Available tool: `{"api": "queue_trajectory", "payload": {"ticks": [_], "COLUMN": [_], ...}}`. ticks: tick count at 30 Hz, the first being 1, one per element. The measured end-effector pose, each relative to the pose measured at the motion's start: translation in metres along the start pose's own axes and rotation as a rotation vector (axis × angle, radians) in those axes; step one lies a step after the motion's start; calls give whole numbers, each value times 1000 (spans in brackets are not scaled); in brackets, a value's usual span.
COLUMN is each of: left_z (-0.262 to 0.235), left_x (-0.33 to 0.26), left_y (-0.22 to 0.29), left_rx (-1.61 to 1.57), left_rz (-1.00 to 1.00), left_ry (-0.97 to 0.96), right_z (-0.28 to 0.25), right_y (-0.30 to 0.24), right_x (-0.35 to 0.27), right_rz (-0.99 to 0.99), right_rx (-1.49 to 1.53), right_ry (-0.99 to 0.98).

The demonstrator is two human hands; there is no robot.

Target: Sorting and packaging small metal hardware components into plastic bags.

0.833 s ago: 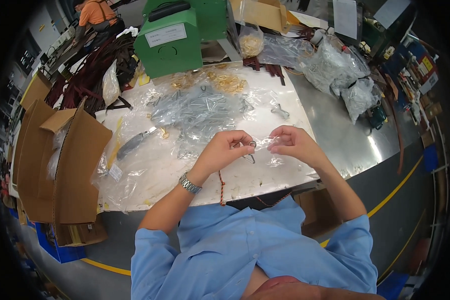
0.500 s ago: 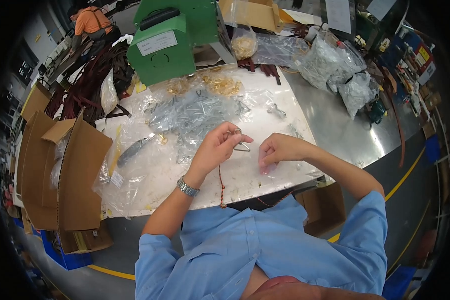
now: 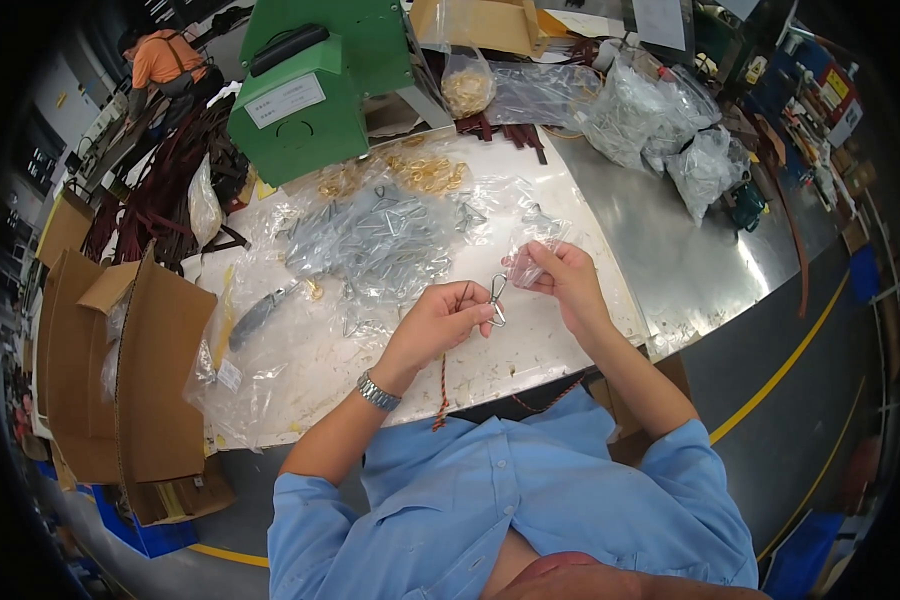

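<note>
Head view: left hand (image 3: 440,320) grip pinches a small metal clip (image 3: 496,298) over the desk (image 3: 470,370) centre, a red-brown cord (image 3: 442,390) hanging below it. Right hand (image 3: 562,280), at 3 o'clock of the clip, grip pinches a small clear bag (image 3: 530,258). Pile of bagged metal hooks (image 3: 370,240) lies at 11 o'clock.

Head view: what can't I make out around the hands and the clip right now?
- Metal clip: too small to tell its latch state; left hand fingers cover its lower end.
- Small clear bag in right hand: contents unreadable through glare and creases.
- Red-brown cord: upper end hidden under the left hand.
</note>
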State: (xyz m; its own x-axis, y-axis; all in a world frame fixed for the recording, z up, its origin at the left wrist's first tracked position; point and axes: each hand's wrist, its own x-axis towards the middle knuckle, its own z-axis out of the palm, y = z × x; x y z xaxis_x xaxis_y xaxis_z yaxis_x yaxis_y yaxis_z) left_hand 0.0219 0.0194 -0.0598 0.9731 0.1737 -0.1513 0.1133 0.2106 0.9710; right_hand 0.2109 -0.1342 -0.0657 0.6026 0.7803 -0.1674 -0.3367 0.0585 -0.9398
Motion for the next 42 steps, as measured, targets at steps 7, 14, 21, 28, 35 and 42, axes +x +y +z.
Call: {"api": "queue_trajectory", "payload": {"ticks": [7,14,21,28,35,42], "left_z": [4,3,-9,-2,-5,-9], "left_x": [-3,-2,2,0,1,1], "left_y": [2,-10,-14,-4,-6,-6], "left_rx": [190,198,190,127,56,-57], "left_rz": [-63,-16,-53,-24,-99,-134], "left_ry": [13,-73,95,171,88,92], "right_z": [11,17,15,-1,0,0], "right_y": [1,18,14,17,7,10], "right_x": [-2,-2,-23,-18,-18,-18], "right_rz": [-40,-60,86,48,1,6], "right_rx": [4,3,201,96,76,31], "right_ry": [36,51,-131,-8,-5,-109]}}
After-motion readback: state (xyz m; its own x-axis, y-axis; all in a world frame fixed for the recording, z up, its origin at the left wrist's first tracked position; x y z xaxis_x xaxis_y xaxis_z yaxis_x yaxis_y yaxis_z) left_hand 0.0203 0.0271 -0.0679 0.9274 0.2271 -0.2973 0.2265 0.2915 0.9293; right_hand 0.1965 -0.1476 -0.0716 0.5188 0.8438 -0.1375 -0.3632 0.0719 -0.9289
